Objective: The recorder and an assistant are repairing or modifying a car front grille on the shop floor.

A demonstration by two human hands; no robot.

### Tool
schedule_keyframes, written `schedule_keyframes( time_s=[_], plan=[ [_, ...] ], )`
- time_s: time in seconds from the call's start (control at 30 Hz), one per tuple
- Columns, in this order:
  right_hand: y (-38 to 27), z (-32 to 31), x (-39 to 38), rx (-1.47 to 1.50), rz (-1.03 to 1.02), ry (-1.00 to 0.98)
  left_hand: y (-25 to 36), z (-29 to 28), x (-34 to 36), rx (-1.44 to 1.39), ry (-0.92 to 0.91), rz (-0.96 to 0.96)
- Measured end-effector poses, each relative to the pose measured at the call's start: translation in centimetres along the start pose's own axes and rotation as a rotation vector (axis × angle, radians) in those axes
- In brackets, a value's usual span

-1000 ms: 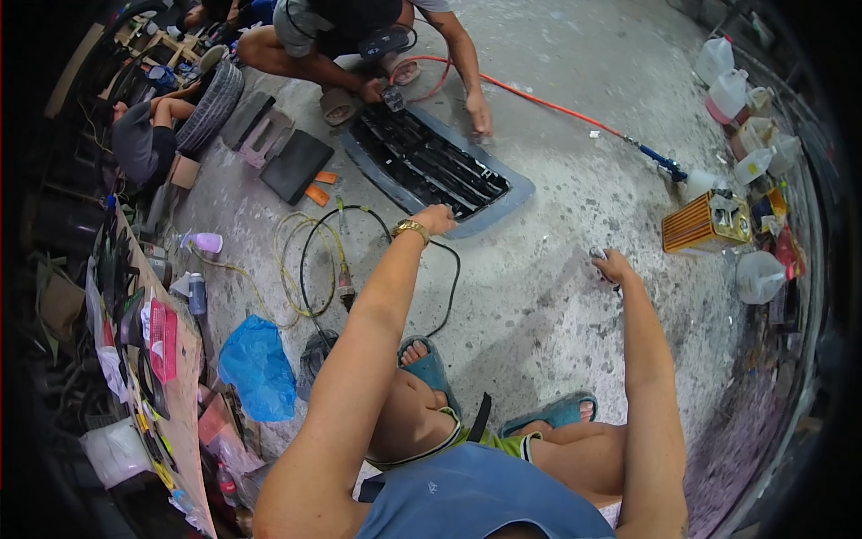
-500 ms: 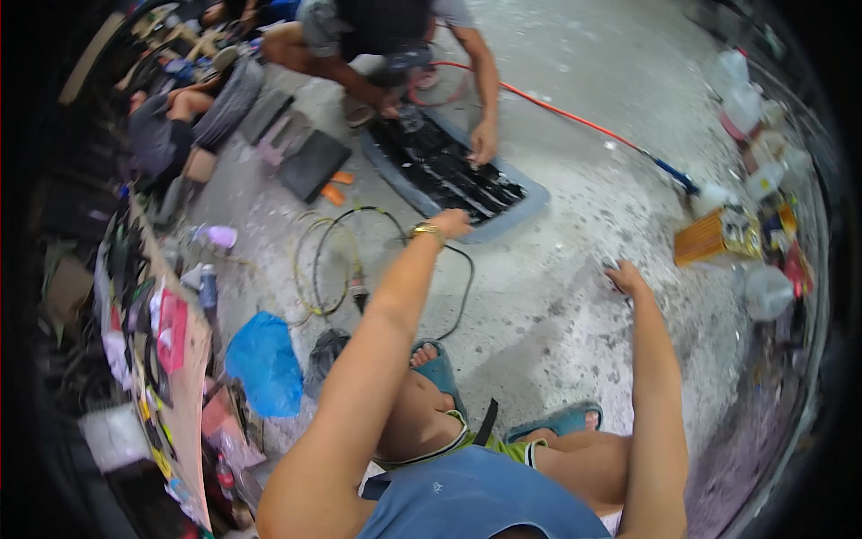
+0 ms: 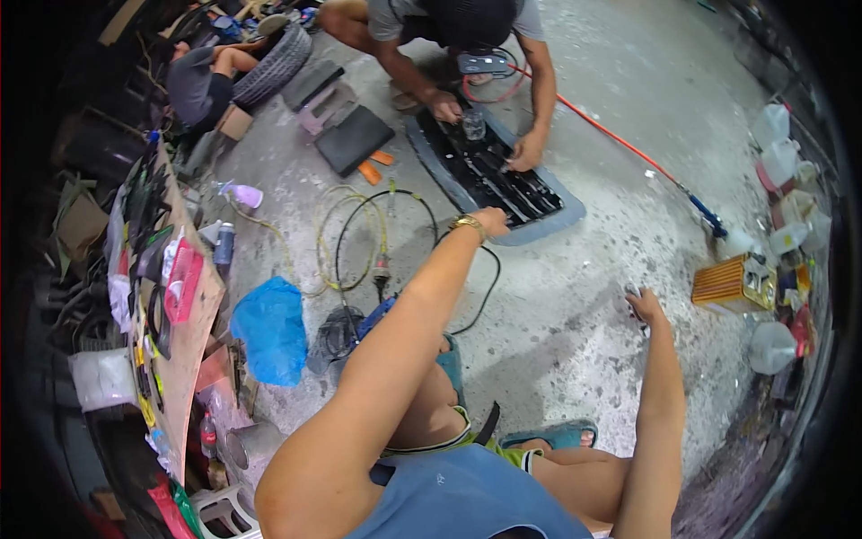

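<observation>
A long black panel (image 3: 530,199) with a wide grey rim lies on the concrete floor ahead of me. White streaks run along its dark ribbed middle. My left hand (image 3: 489,223), below a gold-coloured wrist band (image 3: 468,225), reaches to the panel's near edge, its fingers closed at that edge. Off to the right, low over the floor, my right hand (image 3: 645,305) is curled around a small greyish thing (image 3: 632,290), mostly hidden by the fingers. Across the panel a crouching person has both hands on or over it, one by a clear plastic container (image 3: 473,124).
Coiled cables (image 3: 339,242) and a blue plastic bag (image 3: 269,328) lie to the left. Beyond them are a dark case (image 3: 354,140) and a tyre (image 3: 277,63). An orange hose (image 3: 602,130) crosses the floor. A yellow tin (image 3: 732,283) and several jugs line the right side.
The whole view has shifted, so most things sit farther right in it. Both my hands stay about where they were, the left at the panel's edge. The other person still bends over the panel.
</observation>
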State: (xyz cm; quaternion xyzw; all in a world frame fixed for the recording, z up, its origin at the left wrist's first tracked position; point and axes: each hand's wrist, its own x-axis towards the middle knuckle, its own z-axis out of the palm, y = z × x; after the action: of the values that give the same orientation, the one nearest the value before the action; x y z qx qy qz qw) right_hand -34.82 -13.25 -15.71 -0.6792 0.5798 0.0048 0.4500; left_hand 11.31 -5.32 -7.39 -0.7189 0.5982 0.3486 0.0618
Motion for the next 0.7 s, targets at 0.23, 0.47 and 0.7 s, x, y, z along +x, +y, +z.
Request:
schedule_keyframes(
  time_s=[0.23,0.47,0.7],
  plan=[
    [4.7,0.4,0.7,-0.093,0.013,0.001,2.2,1.0,0.8,0.01,-0.024,-0.006],
    [0.5,1.6,0.6,-0.026,0.032,-0.033,-0.4,1.0,0.4,0.02,-0.049,-0.007],
    [1.6,0.2,-0.1,-0.029,0.06,-0.008,2.3,1.3,0.5,0.072,-0.07,0.022]
  ],
)
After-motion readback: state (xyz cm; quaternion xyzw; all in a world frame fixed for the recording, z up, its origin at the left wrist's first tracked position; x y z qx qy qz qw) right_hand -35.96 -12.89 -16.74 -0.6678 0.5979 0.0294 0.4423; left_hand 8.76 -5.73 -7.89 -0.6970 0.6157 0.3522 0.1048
